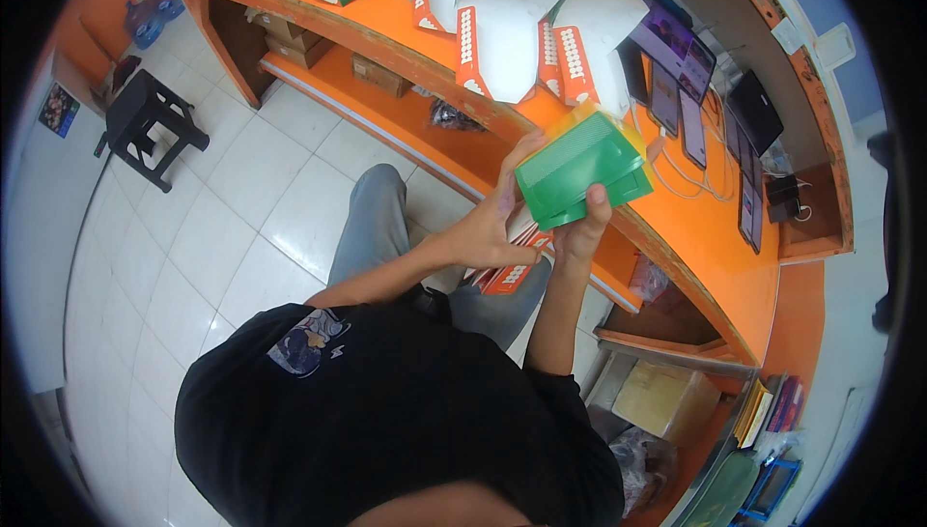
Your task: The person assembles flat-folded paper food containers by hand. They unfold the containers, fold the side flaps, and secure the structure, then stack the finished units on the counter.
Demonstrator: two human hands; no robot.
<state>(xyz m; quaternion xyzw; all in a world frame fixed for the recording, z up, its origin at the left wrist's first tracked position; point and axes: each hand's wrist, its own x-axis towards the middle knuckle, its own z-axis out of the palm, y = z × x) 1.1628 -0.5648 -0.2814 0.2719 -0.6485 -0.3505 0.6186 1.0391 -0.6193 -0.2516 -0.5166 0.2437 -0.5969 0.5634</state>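
A green folded carton with yellow sides [584, 168] is held up in front of me at the orange table's edge. My right hand [582, 227] grips it from the near right, with the thumb on its green face and fingertips at its far right edge. My left hand [504, 213] is at the carton's left side; its fingers curve along and behind that edge, and its thumb points down toward my lap. Some red and white flat cartons [510, 274] lie on my lap, just below the left hand.
Several white-lined carton pieces with red or green ends [512, 5] overlap on the orange table [676, 227]. Phones [692, 129], a tablet [676, 44] and cables lie at the right. Boxes [381, 73] sit on the shelf below. A black stool [154, 126] stands at the left.
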